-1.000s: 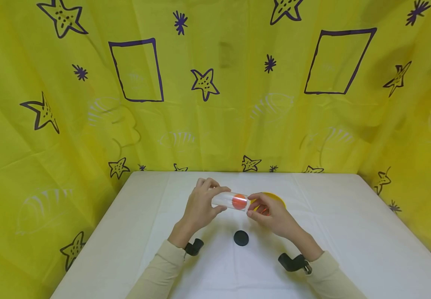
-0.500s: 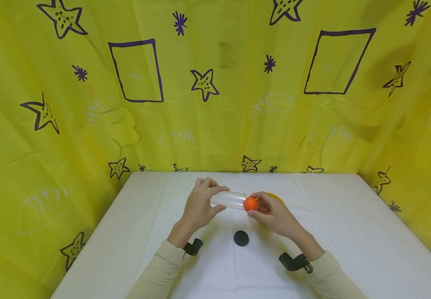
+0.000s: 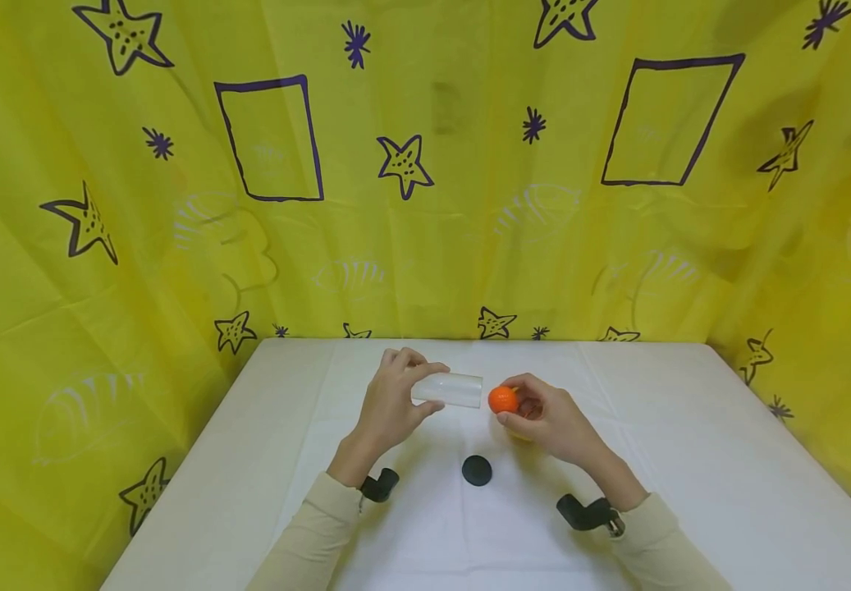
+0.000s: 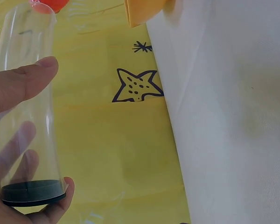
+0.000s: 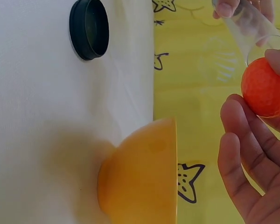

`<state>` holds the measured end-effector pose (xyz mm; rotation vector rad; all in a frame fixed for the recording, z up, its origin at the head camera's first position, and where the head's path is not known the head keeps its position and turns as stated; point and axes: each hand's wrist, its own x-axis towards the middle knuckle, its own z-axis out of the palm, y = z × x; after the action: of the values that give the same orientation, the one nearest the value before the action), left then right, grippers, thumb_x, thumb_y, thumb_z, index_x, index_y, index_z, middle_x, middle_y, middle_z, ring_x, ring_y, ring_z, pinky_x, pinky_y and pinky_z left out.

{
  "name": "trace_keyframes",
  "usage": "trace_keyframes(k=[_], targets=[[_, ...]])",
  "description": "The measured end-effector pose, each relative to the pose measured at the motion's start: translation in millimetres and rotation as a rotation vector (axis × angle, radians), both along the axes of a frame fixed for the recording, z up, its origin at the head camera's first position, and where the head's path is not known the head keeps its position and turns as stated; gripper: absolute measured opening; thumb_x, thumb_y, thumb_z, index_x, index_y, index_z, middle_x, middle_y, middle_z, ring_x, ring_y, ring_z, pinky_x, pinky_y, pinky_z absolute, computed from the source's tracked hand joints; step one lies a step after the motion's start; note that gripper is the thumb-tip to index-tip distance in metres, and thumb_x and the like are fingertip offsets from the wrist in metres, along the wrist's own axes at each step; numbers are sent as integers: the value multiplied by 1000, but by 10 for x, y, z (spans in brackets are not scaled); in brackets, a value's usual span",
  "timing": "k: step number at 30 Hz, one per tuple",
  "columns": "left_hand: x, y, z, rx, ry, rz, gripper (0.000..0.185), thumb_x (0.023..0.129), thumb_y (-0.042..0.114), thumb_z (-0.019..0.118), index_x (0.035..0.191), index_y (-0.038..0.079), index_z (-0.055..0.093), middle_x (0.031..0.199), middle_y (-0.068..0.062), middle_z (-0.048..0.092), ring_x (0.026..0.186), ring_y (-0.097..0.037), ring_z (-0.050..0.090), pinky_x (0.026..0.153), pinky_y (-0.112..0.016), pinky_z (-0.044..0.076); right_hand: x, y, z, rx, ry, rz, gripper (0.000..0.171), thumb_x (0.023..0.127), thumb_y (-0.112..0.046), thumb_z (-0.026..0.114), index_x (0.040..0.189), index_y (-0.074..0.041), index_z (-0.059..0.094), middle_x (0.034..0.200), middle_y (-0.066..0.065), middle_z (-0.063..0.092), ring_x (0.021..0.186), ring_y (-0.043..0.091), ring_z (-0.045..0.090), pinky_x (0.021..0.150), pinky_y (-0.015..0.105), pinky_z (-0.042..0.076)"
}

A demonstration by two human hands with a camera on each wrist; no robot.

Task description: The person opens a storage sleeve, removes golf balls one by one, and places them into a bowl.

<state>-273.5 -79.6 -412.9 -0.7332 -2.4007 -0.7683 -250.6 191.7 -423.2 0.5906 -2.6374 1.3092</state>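
Observation:
My left hand [image 3: 390, 402] grips a clear plastic tube [image 3: 465, 391], held nearly level above the table with its open end facing right. A dark cap [image 4: 32, 192] closes the tube's other end, by my left palm. An orange golf ball [image 3: 502, 400] with a dimpled surface is pinched between the thumb and fingers of my right hand [image 3: 554, 420], just off the tube's open mouth. Under that hand stands a yellow bowl [image 5: 142, 175], mostly hidden in the head view. No ball shows inside the tube.
Nearer to me, a loose black cap [image 3: 477, 470] lies on the white-covered table [image 3: 307, 509]. Behind the table hangs a yellow curtain [image 3: 455, 246] with star drawings. Each wrist carries a black camera mount [image 3: 583, 513].
The orange golf ball has come out of the tube's open end into my right fingers. My right hand has drawn slightly right with it, while the tube has shifted a little left.

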Motion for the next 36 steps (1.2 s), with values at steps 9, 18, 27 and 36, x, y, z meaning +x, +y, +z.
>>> trace_keyframes(k=[9,18,27,36], targets=[[2,-2,2,5,-4,-4,47,73,19,94,117,23,76,110,-4,63,107,-24,51,79,-37,53,-17,116,74,-2,-24,-53,36,89,-20,79,120,-10,64,97,6,72,85,16,64,75,25,54],[-2,-10,-4,4,4,-4,48,74,20,93,118,23,76,110,-3,63,106,-23,52,78,-36,54,-61,290,115,18,-46,-128,39,91,-20,78,125,-9,61,105,10,75,89,20,66,75,26,55],[-18,-1,-17,15,-16,-4,48,74,21,93,118,23,75,111,-3,63,106,-23,51,79,-37,54,-88,428,123,44,0,-182,39,90,-29,79,122,-11,66,101,8,74,88,21,65,73,27,54],[-19,-6,-25,23,-12,0,48,74,22,93,118,23,75,110,-3,63,105,-23,51,79,-37,53,-122,498,93,56,-34,-219,42,91,-32,78,124,-10,65,106,11,71,93,25,61,73,28,52]])
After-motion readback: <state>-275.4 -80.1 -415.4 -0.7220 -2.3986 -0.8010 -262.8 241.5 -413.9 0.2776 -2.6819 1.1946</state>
